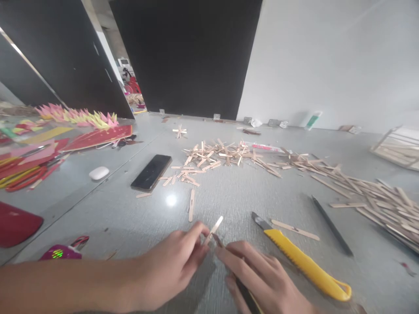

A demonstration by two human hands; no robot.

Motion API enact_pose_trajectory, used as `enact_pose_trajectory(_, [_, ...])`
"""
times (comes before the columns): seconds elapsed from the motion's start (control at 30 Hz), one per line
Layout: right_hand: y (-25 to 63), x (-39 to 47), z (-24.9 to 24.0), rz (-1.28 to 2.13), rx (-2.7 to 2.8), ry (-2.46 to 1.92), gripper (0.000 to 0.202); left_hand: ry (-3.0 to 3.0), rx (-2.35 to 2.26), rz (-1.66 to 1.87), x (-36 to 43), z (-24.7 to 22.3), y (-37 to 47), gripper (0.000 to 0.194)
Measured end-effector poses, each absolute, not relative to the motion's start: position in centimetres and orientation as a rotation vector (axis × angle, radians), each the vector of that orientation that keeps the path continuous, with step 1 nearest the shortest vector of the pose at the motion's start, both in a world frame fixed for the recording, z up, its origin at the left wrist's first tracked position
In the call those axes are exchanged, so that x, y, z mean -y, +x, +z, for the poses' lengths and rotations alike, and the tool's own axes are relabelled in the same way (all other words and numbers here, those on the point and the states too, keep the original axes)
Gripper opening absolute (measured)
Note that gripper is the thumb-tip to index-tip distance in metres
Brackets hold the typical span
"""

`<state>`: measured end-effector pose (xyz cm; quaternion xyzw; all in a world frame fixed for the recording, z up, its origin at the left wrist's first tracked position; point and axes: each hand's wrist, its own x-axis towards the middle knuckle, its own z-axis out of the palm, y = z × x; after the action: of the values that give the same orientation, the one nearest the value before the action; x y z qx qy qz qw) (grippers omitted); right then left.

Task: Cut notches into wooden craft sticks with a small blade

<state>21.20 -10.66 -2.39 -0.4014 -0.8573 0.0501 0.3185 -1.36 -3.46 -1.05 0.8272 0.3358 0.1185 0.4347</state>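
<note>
Near the bottom middle, my left hand point(178, 261) pinches a short wooden craft stick point(216, 225) between thumb and fingers, its rounded end pointing up and away. My right hand point(262, 274) is closed around a slim dark-handled tool point(245, 293). The narrow tip of this tool touches the stick or lies right beside it; its exact kind is partly hidden by my fingers. To the right of my right hand lies a yellow utility knife point(301, 257) with its blade out. Past it is a loose craft stick point(294, 229), and another notched stick point(191, 205) lies ahead of my left hand.
A pile of cut stick pieces point(216, 155) spreads across the middle. More long sticks point(376, 200) are heaped at right, near a dark pencil-like rod point(332, 226). A phone point(152, 172), a white case point(98, 173) and colored paper crafts point(94, 138) lie left. Upright panels point(190, 56) stand behind.
</note>
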Motion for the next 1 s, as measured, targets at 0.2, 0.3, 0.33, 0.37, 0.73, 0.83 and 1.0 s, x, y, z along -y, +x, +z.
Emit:
enact_pose_trajectory(0.2, [21.63,10.76,-1.42,0.110,2.265,-1.051,0.035,2.001,-0.926,0.390,3.90,-0.81,-1.59,0.017])
enact_pose_trajectory(0.3, [21.64,10.95,-1.51,0.110,2.252,-1.034,0.033,1.986,-0.907,0.418,4.01,-0.57,-1.66,0.015])
enact_pose_trajectory(0.33, [21.59,10.97,-1.55,0.109,2.249,-1.030,0.033,1.984,-0.901,0.424,4.03,-0.50,-1.66,0.014])
enact_pose_trajectory(0.37, [21.53,10.97,-1.58,0.103,2.245,-1.029,0.033,1.984,-0.898,0.430,4.04,-0.43,-1.66,0.013])
enact_pose_trajectory(0.73, [21.08,11.11,-1.67,0.136,2.219,-1.052,0.035,2.002,-0.923,0.409,3.90,-0.80,-1.59,0.015])
enact_pose_trajectory(0.83, [21.03,11.01,-1.97,0.133,2.225,-1.042,0.033,2.010,-0.924,0.408,3.94,-0.90,-1.66,0.016])
enact_pose_trajectory(1.0, [20.99,10.81,-2.30,0.137,2.206,-1.052,0.034,2.002,-0.930,0.393,3.98,-0.98,-1.74,0.017])
